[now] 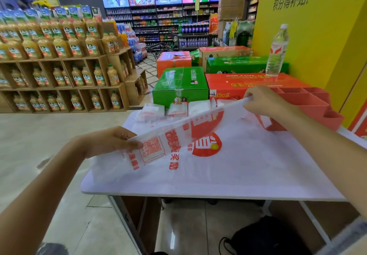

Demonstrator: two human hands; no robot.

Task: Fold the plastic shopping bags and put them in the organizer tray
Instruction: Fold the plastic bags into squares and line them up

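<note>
While taut btwn hands: thin crinkly bag (pixel 198 127)

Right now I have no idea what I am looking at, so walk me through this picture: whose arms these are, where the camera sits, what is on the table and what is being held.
There is no machine here. One camera worn on a person's head looks forward and down, so the two arms are the wearer's own. The left hand and the right hand each pinch one end of a plastic shopping bag, folded into a long strip and stretched between them above a white table. More printed bags lie flat on the table. Folded bags sit in a row at its far edge. The red organizer tray stands at the far right. Behind are drink cartons and a water bottle.
</note>
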